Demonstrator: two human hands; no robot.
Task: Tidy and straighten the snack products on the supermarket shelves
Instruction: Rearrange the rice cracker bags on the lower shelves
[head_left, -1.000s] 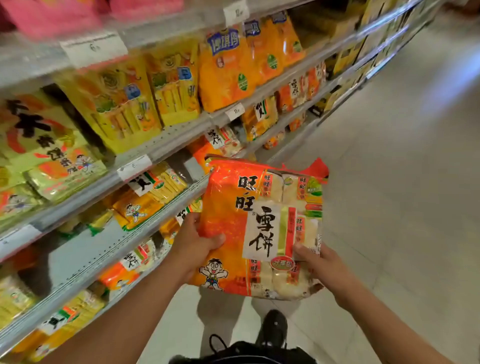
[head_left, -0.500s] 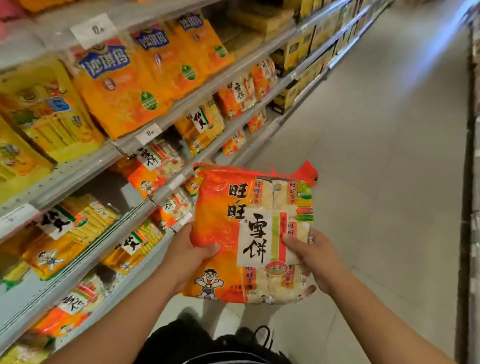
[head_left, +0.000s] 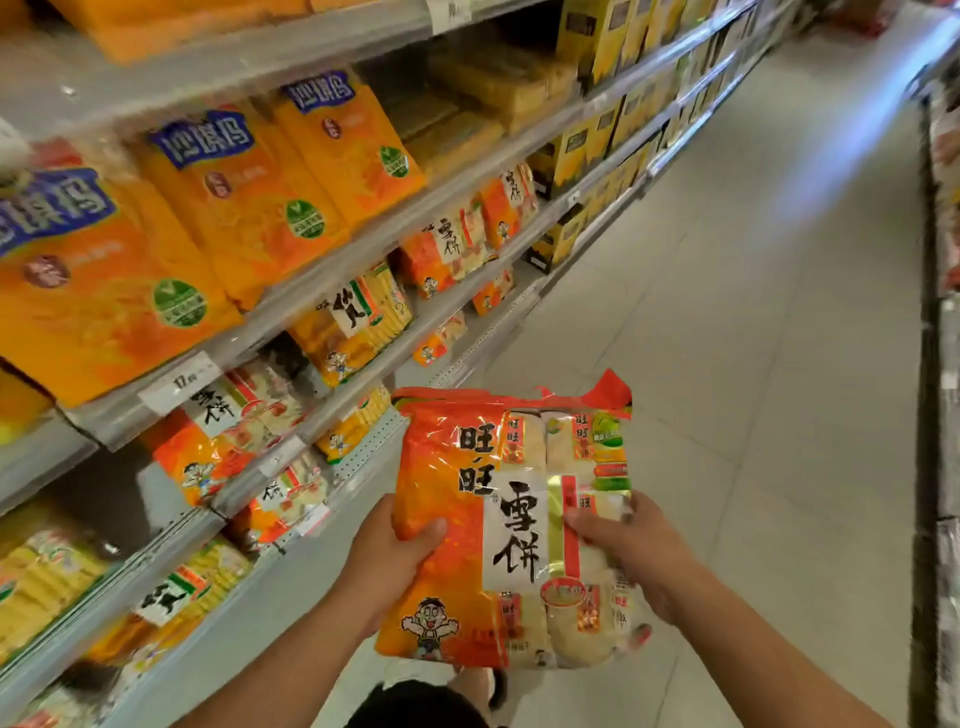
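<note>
I hold an orange rice-cracker bag (head_left: 509, 519) upright in front of me, out in the aisle and away from the shelves. My left hand (head_left: 387, 564) grips its lower left edge, thumb across the front. My right hand (head_left: 634, 556) grips the right side, fingers over the clear window. Matching orange bags (head_left: 447, 254) stand on a middle shelf further along the aisle, and another (head_left: 218, 441) sits on the shelf close to my left.
Shelving (head_left: 363, 249) runs along the left, stocked with big orange bags (head_left: 228, 202), yellow cracker bags (head_left: 358, 317) and yellow boxes (head_left: 576, 150). The tiled aisle floor (head_left: 753, 312) stretches ahead. A second shelf edge (head_left: 940, 364) lines the right.
I have walked forward along the aisle with the bag, so the shelves have slid past to the left. Both hands keep the same hold.
</note>
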